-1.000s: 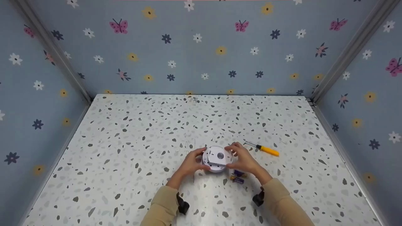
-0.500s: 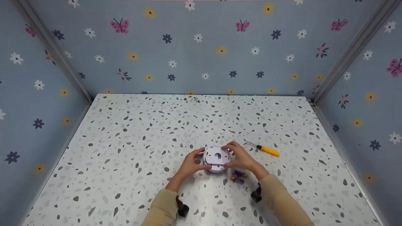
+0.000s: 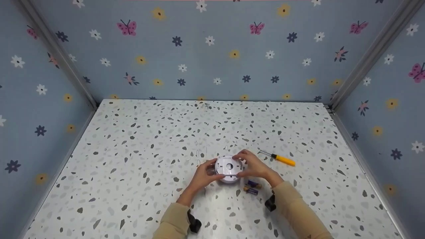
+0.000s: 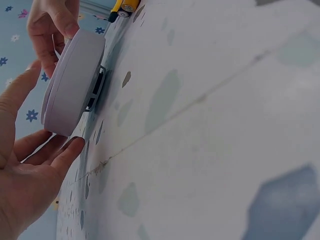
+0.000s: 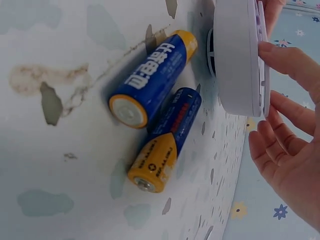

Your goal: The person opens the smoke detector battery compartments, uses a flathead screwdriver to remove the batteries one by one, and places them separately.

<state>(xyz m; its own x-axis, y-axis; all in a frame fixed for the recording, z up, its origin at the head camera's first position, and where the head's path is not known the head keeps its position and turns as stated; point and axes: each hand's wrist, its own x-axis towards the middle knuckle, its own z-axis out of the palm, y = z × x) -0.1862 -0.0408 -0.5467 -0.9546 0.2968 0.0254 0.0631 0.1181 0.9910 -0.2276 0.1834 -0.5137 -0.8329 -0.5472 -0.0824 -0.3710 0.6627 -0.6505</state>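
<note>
A round white device (image 3: 229, 179), which looks like a smoke detector, sits on the table; dark vents show beneath its body (image 4: 80, 75) in the left wrist view. On top lies a flat white mounting plate (image 3: 225, 170) with a round centre hole. My left hand (image 3: 202, 174) holds the body's left side between thumb and fingers. From the right, my right hand (image 3: 255, 166) grips the plate by its edge, thumb in front and fingers at the back. Two blue and yellow batteries (image 5: 150, 80) lie close by the device, under my right hand.
A screwdriver (image 3: 282, 159) with a yellow handle lies right of the hands. The speckled white table (image 3: 149, 132) is bounded by flowered panels (image 3: 212, 49) at the back and both sides.
The mounting plate was tilted and shifted to the right on the body; now it lies flatter and more centred. My right hand has moved slightly left with it.
</note>
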